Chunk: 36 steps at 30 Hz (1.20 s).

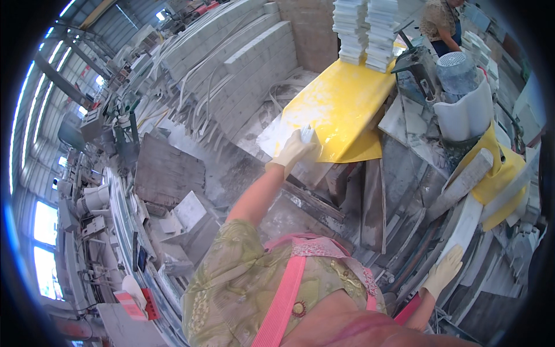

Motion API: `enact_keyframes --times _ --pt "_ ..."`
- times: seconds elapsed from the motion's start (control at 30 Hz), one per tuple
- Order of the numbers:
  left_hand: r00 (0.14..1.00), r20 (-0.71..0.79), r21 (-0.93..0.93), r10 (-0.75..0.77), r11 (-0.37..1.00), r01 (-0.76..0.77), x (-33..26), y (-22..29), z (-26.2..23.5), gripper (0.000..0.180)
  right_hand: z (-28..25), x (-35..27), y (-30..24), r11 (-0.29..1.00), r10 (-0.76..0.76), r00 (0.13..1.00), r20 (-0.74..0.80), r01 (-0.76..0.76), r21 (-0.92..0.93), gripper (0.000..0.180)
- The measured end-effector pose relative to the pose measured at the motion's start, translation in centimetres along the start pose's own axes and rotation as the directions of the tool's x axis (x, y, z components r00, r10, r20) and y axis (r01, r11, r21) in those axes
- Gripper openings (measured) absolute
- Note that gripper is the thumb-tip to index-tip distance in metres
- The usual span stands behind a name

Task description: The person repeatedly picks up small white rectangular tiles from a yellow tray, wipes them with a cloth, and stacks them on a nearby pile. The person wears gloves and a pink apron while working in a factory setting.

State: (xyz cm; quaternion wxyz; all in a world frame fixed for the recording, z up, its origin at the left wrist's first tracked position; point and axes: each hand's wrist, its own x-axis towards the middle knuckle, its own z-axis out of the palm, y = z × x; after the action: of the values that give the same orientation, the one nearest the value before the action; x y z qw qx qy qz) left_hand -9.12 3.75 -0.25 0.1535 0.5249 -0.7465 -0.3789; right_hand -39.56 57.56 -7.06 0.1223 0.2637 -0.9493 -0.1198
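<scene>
My left hand (293, 150), in a pale cream glove, reaches forward to the near left corner of a yellow-covered board (352, 98). Its fingers are closed around a small whitish, shiny piece (307, 133), whose exact kind I cannot make out. The board's surface is wet and smeared with white. My right hand (444, 270), gloved the same way, is low at the right, its fingers stretched along the near end of a long pale strip (464, 230). Whether it only touches the strip or presses on it, I cannot tell.
Two tall stacks of thin white slabs (364, 34) stand at the board's far end. To the right are a machine with a grey motor (457, 72) and a yellow sheet (502, 173). Long stone blocks (243, 63) rise behind on the left. Another person (440, 26) is at the far right.
</scene>
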Motion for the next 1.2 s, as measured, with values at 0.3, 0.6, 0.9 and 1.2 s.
enact_keyframes --times 0.3,0.6,0.9,1.2 --pt "1.000 0.012 -0.117 0.022 0.993 -0.021 0.1 -1.1 0.0 0.086 -0.5 1.9 -0.2 0.997 0.000 0.998 0.056 0.004 -0.071 0.082" --pt "0.998 0.017 -0.106 0.052 0.993 -0.050 0.4 -1.5 -0.2 0.078 -7.1 6.1 -3.3 -0.103 0.101 0.891 0.442 -0.433 0.896 0.045" --pt "0.994 -0.028 -0.213 0.105 0.971 -0.109 0.1 -1.6 0.5 0.072 -16.8 4.8 -40.7 -0.129 -0.195 0.978 -0.078 0.053 0.990 0.044" --pt "0.944 0.284 -0.198 0.167 0.974 -0.113 1.0 -1.0 -1.9 0.076 -8.9 8.6 -50.0 -0.309 -0.530 0.846 -0.058 -0.129 0.942 0.067"
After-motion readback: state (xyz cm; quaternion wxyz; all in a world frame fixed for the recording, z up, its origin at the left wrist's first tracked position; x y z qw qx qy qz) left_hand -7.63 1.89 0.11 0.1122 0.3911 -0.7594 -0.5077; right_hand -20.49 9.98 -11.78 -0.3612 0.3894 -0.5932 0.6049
